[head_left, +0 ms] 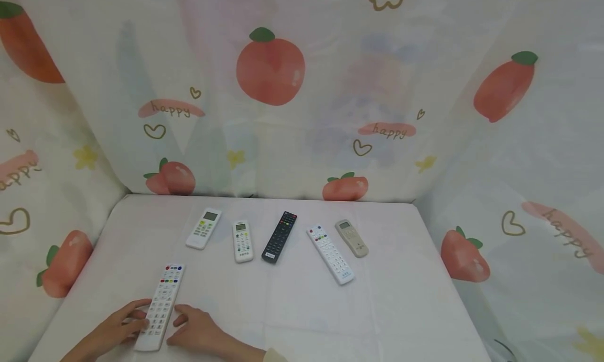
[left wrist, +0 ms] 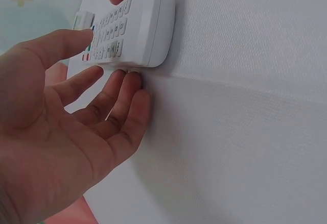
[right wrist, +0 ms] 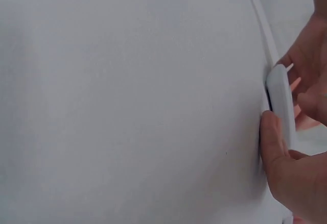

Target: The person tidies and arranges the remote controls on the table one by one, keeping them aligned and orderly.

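Bench [head_left: 401, 315], near edge cut off. Left hand [head_left: 112, 326], fingers curved, thumb over white remote [head_left: 162, 307]; firmness of hold cannot be told. Right hand [head_left: 200, 328], fingers parted alongside. Said remote, near-left corner: handling judged unfinished, underside hidden. Five other remotes [head_left: 279, 237], toward far edge: laid apart, untouched; fine markings illegible.

From the middle of the tabletop [head_left: 406, 315], with twelve o'clock at its far edge, the near remote [head_left: 159, 308] lies at eight, between the left hand [head_left: 113, 325] and the right hand [head_left: 198, 330]. Farther back lie a first remote [head_left: 204, 229] at ten, a second remote [head_left: 243, 242] at eleven, a third remote [head_left: 279, 237] between twelve and one, a fourth remote [head_left: 330, 254] past two and a fifth remote [head_left: 351, 238] just behind it.
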Action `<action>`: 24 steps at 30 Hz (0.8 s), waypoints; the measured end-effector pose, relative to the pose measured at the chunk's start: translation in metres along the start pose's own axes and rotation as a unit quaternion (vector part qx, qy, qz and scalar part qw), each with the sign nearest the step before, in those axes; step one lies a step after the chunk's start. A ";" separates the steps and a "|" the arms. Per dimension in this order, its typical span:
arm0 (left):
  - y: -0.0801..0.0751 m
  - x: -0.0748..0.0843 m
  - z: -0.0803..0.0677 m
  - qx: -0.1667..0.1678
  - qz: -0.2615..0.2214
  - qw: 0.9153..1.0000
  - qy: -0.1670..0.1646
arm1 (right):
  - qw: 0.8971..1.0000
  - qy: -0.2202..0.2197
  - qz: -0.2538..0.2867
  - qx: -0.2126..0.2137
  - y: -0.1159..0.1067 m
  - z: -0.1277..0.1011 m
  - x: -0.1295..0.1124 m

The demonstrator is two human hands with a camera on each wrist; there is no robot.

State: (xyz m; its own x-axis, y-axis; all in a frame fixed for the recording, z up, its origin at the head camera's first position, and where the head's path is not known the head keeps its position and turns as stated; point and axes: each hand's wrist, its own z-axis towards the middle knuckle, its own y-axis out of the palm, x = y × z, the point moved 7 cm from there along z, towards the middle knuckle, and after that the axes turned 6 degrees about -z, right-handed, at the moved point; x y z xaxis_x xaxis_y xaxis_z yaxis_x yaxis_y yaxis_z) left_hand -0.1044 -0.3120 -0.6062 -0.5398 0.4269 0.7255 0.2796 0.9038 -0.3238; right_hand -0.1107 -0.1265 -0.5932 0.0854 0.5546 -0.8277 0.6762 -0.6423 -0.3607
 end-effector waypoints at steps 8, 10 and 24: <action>-0.010 0.003 0.001 0.022 0.047 0.999 0.009 | 0.998 -0.059 -0.017 -0.004 -0.023 0.002 -0.003; -0.012 0.007 0.001 0.028 0.065 0.997 0.019 | 0.998 -0.063 -0.004 0.007 -0.031 0.002 -0.002; -0.021 0.038 -0.004 0.076 0.107 0.986 0.098 | 0.991 -0.099 0.032 0.082 -0.085 0.005 0.006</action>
State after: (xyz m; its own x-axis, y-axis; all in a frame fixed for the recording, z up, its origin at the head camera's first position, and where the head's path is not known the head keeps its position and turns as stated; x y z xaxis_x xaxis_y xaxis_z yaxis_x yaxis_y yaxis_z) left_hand -0.1274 -0.3145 -0.5697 -0.3131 0.6090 0.7288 0.2397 0.7932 -0.5598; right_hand -0.1715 -0.0707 -0.5695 -0.0310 0.4056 -0.9135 0.5446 -0.7595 -0.3557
